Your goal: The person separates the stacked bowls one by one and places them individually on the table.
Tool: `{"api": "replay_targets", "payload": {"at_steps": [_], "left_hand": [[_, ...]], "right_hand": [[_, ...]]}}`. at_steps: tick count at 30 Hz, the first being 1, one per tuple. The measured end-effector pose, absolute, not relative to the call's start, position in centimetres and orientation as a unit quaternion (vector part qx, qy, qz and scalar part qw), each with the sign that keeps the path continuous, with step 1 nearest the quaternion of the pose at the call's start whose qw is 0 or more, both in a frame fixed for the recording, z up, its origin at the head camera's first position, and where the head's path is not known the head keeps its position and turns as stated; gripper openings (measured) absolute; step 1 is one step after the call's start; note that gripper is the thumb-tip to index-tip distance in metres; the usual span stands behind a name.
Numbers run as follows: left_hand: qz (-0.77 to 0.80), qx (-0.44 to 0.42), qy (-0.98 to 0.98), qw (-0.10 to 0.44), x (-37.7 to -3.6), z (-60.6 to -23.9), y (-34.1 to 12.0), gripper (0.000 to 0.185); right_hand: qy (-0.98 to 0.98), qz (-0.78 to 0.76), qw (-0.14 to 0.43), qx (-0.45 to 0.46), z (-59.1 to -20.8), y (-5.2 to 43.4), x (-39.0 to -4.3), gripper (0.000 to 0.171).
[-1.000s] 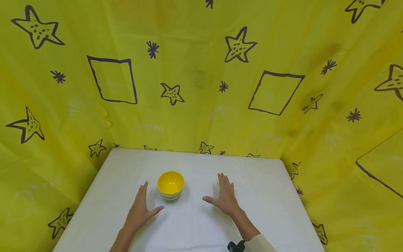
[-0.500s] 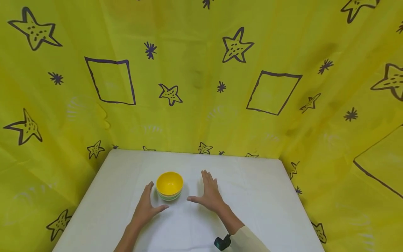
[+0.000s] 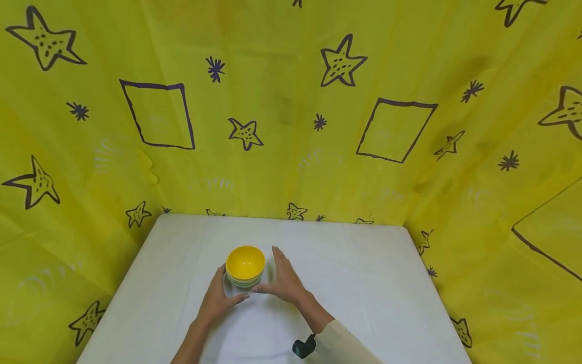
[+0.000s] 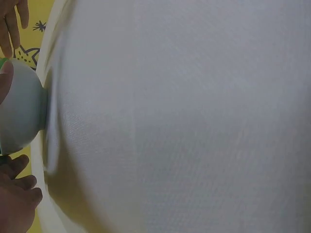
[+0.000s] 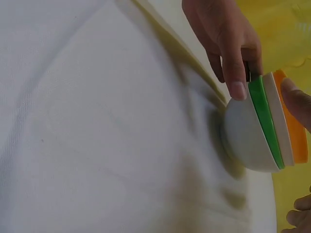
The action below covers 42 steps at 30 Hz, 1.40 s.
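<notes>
A stack of nested bowls (image 3: pixel 245 265) stands on the white table, the yellow one on top. From the side, the right wrist view shows orange-yellow, cream and green rim bands above a pale outer bowl (image 5: pixel 248 138). My left hand (image 3: pixel 215 301) lies along the stack's left side, fingertips right at the wall and thumb stretched out in front. On the right, my right hand (image 3: pixel 286 283) is held with straight fingers, a small gap between palm and bowls; its thumb points at the stack's front. Parts of both hands flank the pale bowl (image 4: pixel 22 107) in the left wrist view.
The white-covered table (image 3: pixel 354 283) reaches back to a yellow curtain (image 3: pixel 282 167) drawn with dark stars and frames, which also hangs on both sides. A dark device (image 3: pixel 303 347) sits at my right wrist, beside a pale sleeve (image 3: pixel 345 344).
Both hands have closed in on the bowls: the right hand has moved well to the left, the left hand a little to the right. The stack stays in place.
</notes>
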State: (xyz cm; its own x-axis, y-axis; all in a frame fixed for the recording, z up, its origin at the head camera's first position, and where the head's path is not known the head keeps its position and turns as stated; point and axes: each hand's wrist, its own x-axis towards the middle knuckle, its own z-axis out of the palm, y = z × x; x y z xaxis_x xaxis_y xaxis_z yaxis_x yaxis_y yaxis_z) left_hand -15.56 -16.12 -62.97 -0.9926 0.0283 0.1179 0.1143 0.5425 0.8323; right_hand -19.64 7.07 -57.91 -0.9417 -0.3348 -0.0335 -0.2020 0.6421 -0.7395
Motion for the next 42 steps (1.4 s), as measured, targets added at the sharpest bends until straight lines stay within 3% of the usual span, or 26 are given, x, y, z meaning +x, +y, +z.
{"api": "replay_targets", "payload": {"at_steps": [8,24,32,37,42], "left_hand": [[-0.492,-0.031,-0.868,0.052,-15.2,-63.3,-15.6,0.115],[-0.528,0.017,-0.846,0.068,-15.7,-64.0,-13.6,0.111],[-0.538,0.031,-0.837,0.09,-16.2,-64.1,-13.1,0.107],[-0.538,0.053,-0.838,0.078,-16.0,-64.2,-13.1,0.106],[-0.551,0.061,-0.828,0.084,-16.0,-64.6,-12.9,0.104]], "right_hand": [[0.891,-0.414,0.097,-0.16,-58.9,6.2,-19.2,0.129],[0.859,-0.475,0.07,-0.181,-59.6,4.5,-19.0,0.126],[0.87,-0.456,0.046,-0.182,-58.5,3.8,-20.1,0.11],[0.887,-0.427,0.052,-0.166,-58.1,3.3,-20.1,0.122],[0.895,-0.418,0.047,-0.15,-58.0,3.0,-19.9,0.123]]}}
